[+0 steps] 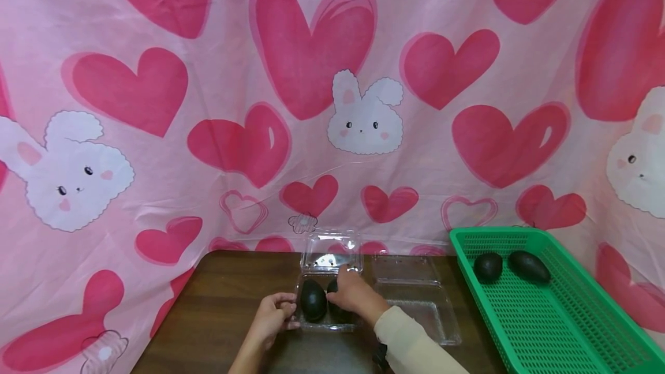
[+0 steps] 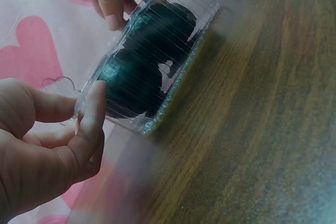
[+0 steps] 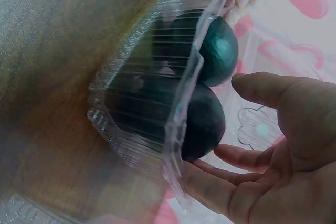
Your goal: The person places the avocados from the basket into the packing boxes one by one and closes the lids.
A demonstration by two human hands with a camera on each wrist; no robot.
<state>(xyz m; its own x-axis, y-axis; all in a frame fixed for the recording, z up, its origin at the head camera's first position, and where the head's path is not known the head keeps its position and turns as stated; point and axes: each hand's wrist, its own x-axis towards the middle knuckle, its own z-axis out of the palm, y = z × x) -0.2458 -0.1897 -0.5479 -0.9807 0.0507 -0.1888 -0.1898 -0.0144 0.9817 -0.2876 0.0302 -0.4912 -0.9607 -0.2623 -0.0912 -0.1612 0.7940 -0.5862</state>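
A clear plastic clamshell container (image 1: 327, 326) lies on the table with its lid (image 1: 331, 251) raised behind it. Side by side inside are two dark avocados, the left avocado (image 1: 313, 300) and the right avocado (image 3: 207, 121). At the container's left side, my left hand (image 1: 272, 315) pinches the rim between thumb and finger. My right hand (image 1: 358, 296) reaches over the right avocado and partly covers it in the head view. In the right wrist view its fingertips are at that avocado and the rim, while the thumb stands apart from the fruit.
A second clear container (image 1: 447, 319) lies opened out on the wooden table (image 1: 208, 310), right of the first. Further right stands a green plastic basket (image 1: 556, 319) with two more avocados (image 1: 529, 266) at its far end. A pink heart-patterned cloth (image 1: 322, 178) hangs behind the table.
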